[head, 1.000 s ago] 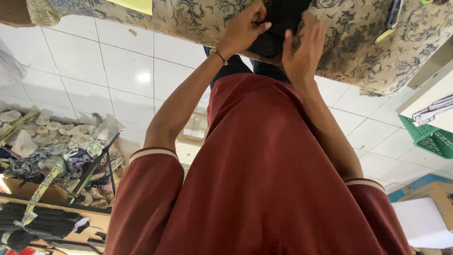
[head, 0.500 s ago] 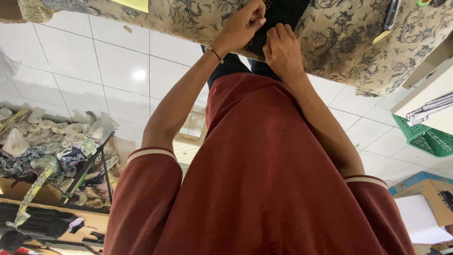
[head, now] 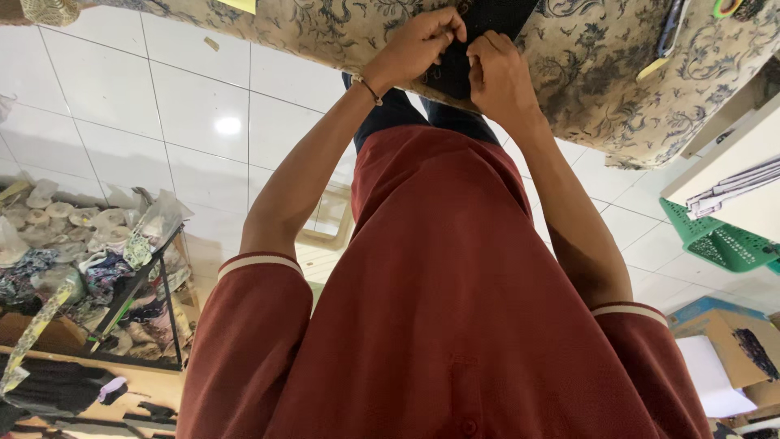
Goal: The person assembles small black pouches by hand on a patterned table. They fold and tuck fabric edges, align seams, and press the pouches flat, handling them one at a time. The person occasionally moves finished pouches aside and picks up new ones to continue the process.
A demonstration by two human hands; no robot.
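Your left hand [head: 418,45] and right hand [head: 497,77] each keep a closed grip on the dark cloth [head: 479,32] at the worktop [head: 601,73] edge; open floor [head: 187,106] lies beside your left grip.

A second ago the right hand [head: 497,75] lay open, fingers spread beside the dark fabric piece [head: 479,41]; now its fingers are curled down onto the fabric's edge. The left hand [head: 418,42] has drawn in until its fingertips sit just beside the right's, both pinching the fabric.
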